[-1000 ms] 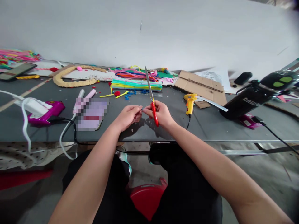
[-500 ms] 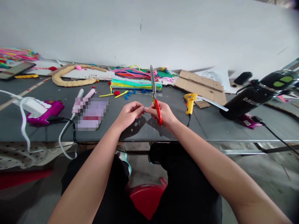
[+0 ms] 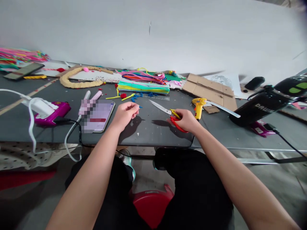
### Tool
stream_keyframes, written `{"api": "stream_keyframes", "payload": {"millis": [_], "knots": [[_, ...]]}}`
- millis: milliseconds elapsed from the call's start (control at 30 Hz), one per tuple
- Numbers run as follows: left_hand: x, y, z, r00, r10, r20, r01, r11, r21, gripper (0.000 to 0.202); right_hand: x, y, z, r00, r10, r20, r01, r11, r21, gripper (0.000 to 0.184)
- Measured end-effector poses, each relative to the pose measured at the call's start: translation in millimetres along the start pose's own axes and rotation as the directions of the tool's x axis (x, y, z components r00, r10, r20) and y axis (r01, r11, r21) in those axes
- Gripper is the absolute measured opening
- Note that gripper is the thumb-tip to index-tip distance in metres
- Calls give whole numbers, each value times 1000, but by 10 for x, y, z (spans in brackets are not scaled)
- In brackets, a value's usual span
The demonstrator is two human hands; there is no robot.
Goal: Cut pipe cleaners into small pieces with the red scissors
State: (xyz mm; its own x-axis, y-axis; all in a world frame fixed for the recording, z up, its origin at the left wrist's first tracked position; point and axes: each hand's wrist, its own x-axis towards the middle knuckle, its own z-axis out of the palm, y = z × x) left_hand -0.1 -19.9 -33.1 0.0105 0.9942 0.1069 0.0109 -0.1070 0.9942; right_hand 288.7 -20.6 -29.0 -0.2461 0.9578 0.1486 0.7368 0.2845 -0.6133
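My left hand (image 3: 126,115) is closed in a pinch above the table, right of the phone. From its fingertips pokes a small blue piece (image 3: 140,107), pointed at the end, perhaps a bit of pipe cleaner. My right hand (image 3: 187,120) grips the red and yellow handles of a pair of scissors (image 3: 160,107), whose blades lie together and point left toward my left hand. Beyond the hands are a bundle of green and yellow pipe cleaners (image 3: 144,87) and several short blue pieces (image 3: 139,95).
A yellow hot glue gun (image 3: 199,107) stands just past my right hand, near flattened cardboard (image 3: 209,90) and a black bottle (image 3: 256,106). On the left are a phone (image 3: 105,116), purple power sockets (image 3: 51,116) with cables, and a wrapped tan ring (image 3: 69,82).
My hands have moved apart from each other. The scissors have swung from upright to pointing left. A blue tip now shows at my left fingertips. The view has shifted slightly.
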Motion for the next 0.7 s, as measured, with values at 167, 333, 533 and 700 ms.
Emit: {"api": "stream_keyframes", "payload": {"millis": [167, 333, 533, 700], "knots": [[15, -13, 12, 1000, -23, -15, 22, 999, -32, 17, 21, 6, 99, 999, -29, 23, 32, 990, -139, 28], [19, -43, 8, 1000, -6, -7, 5, 999, -49, 17, 35, -24, 114, 999, -41, 35, 46, 985, -168, 24], [25, -54, -4, 1000, -2, 5, 3, 997, -74, 18, 44, -63, 117, 997, -45, 56, 55, 981, -184, 28], [29, -54, -3, 1000, -2, 24, 4, 997, -81, 18, 52, -66, 125, 998, -38, 55, 48, 980, -192, 31]]}}
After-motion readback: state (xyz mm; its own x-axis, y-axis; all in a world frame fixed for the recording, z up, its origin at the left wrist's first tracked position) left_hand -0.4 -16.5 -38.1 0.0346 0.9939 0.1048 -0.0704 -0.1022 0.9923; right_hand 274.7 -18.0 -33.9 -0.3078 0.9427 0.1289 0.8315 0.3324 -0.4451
